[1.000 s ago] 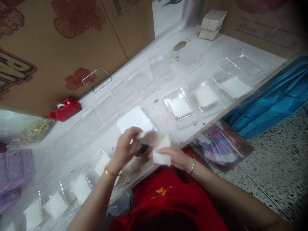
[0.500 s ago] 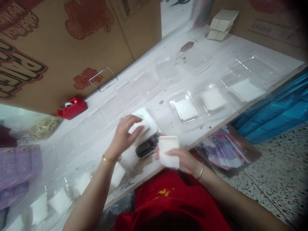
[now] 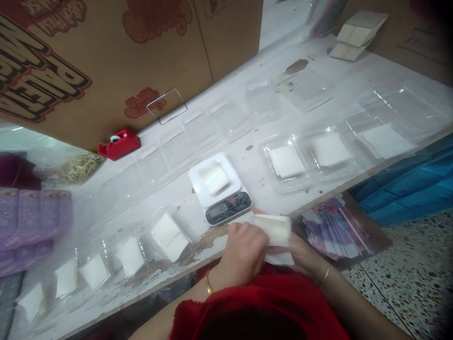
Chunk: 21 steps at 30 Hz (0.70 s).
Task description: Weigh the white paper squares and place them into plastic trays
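My left hand and my right hand meet at the table's near edge, both closed on a stack of white square pads. The left hand's fingers pinch the stack's near side; the right hand lies under it, mostly hidden. Just beyond them stands a small digital scale with a white platform and a dark display. Two white pads lie on its platform.
Clear plastic trays with white pads line the near side of the white table, to the left and right of the scale. A red tape dispenser sits by cardboard boxes. Purple packets lie far left, more below the table's edge.
My left hand left white pads on the scale and came back to the stack held by the right hand. The view shifted, so the table slid right.
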Tool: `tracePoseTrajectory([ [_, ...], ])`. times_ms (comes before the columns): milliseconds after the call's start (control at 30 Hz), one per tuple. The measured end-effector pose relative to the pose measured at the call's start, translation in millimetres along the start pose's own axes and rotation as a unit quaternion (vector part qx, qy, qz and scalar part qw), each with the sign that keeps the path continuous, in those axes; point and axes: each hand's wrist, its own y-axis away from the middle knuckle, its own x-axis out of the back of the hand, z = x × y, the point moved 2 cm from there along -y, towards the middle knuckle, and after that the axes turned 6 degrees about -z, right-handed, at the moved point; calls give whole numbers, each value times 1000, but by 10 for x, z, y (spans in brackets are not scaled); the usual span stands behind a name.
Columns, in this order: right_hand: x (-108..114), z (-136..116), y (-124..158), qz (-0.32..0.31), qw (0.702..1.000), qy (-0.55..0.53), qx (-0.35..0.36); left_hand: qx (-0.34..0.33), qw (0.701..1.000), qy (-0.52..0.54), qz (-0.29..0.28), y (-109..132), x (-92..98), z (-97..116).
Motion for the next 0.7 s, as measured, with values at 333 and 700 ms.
tracePoseTrajectory([
  [333, -51, 55, -60, -89, 996, 10, 24, 183, 975, 85, 90, -346, 850, -987],
  [700, -69, 29, -113, -121, 992, -9, 36, 208, 953, -128, 180, -341, 1040, -1508],
])
